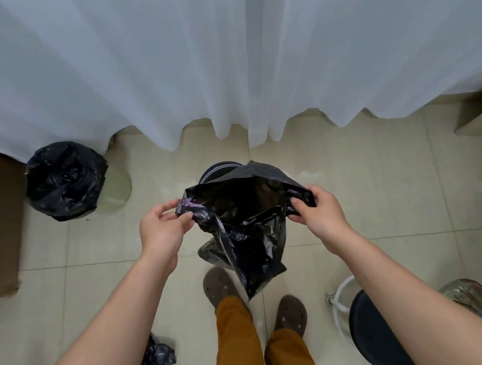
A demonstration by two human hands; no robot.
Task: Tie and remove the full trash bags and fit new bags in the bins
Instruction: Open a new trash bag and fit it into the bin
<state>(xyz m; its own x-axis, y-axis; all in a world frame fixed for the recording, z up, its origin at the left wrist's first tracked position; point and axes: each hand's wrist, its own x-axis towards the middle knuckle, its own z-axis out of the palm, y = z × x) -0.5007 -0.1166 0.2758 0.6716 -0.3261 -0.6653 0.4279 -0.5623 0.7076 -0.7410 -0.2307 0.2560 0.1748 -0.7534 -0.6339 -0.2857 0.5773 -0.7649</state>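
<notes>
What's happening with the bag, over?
Both hands, left and right, pinch the new black bag open. Bin behind it, unlined. Nothing blocking.

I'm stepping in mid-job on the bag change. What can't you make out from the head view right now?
- Bin in front: only a sliver of its rim shows; the new black bag held open by the left hand and right hand covers the rest, so its contents are unknown.
- Far-left bin: how full its bag is cannot be told.
- Crumpled black bag on the floor: the left forearm partly hides it; tied or not is unclear.
</notes>
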